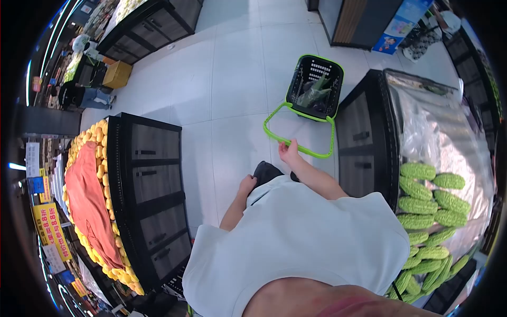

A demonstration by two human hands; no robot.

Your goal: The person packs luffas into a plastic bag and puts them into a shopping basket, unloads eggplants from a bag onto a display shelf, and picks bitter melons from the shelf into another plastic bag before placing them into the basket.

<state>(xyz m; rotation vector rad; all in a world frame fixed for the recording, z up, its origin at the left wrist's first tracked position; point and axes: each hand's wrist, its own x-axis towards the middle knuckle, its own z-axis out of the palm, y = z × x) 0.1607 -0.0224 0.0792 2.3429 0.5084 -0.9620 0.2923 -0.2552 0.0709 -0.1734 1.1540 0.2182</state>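
Pale tiled floor (232,79), green-rimmed black plastic basket (325,71) just beside dark panelled produce stand (362,113), right hand (288,151) with fingers gripping bright-green looped handle (316,152), left hand (247,185) farther from stand at black cloth (266,172), left finger closure not determinable.

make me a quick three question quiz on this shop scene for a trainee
1. Which hand holds the green handle of the shopping basket?
2. True or false: the bitter melons lie on the right side of the picture.
3. What lies across the yellow fruit? a) a green net b) an orange cloth c) a cardboard lid

Key: 1. the right hand; 2. true; 3. b
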